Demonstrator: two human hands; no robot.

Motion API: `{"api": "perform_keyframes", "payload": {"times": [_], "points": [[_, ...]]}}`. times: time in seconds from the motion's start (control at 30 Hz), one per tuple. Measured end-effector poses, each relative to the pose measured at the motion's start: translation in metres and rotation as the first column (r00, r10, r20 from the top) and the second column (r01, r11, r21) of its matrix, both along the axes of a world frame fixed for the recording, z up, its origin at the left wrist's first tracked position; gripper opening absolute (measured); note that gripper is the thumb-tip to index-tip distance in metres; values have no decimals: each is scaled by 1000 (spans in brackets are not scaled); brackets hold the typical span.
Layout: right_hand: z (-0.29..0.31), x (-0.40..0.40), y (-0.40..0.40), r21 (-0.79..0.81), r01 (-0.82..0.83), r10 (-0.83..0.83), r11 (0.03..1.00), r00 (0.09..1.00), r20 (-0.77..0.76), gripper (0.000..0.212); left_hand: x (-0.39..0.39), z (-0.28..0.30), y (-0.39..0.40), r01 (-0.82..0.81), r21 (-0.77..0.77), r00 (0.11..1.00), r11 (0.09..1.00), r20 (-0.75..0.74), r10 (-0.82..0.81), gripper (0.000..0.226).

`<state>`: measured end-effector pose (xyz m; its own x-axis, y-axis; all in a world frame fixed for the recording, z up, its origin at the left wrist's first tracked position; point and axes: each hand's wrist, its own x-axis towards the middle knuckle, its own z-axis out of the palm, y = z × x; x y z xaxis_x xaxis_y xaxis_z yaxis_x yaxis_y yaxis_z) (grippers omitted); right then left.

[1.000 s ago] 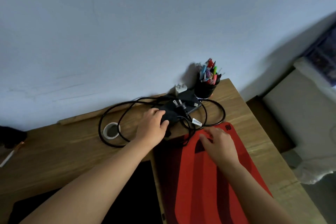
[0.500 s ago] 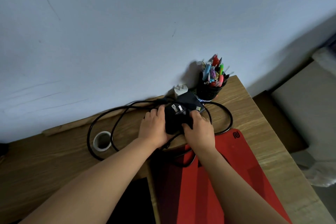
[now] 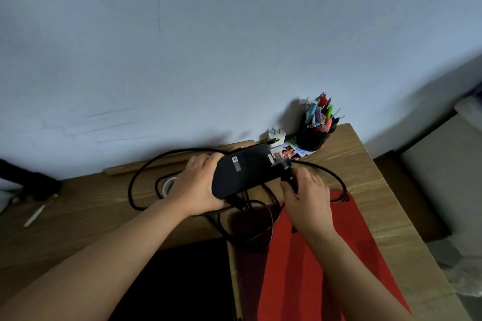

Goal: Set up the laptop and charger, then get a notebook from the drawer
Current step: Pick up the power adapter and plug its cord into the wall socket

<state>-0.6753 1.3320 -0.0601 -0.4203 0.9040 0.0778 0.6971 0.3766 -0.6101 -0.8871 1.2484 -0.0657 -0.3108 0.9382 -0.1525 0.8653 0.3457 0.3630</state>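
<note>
- I am holding the charger brick [image 3: 242, 173] in my left hand [image 3: 194, 187], fingers wrapped over its near-left end, and it is riding above the desk [image 3: 78, 214] at the back, close to the wall.
- The brick's long axis is running from my left palm up and away to the right, toward the pen cup [image 3: 314, 135]; its far end is pointing at my right hand's side.
- My right hand [image 3: 306, 199] is pinching the black plug [image 3: 286, 173] just off the brick's right end, thumb and fingers closed on it, so this hand is the nearer one to the connector.
- The cable [image 3: 146, 180] is lying in loose loops on the desk around and under both hands, one loop draping onto the red mat [image 3: 313, 255].
- The dark slab [image 3: 180, 281] below my forearms is probably the laptop, lying toward me from the brick; I am judging that the plug must travel back and down along that line.
- I am expecting the loops to snag as the lead is drawn out.
</note>
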Motion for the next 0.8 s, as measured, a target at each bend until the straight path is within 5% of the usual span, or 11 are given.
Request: {"api": "perform_keyframes", "payload": {"times": [0.37,0.8], "points": [[54,-35,-48,108,-260,274,960,951,-142,12,-34,80,-91,-102,44,980,994,-166,108,91],[70,-95,-119,59,-465,466,884,858,-215,13,-110,81,-227,-298,21,932,954,-212,295,90]]}}
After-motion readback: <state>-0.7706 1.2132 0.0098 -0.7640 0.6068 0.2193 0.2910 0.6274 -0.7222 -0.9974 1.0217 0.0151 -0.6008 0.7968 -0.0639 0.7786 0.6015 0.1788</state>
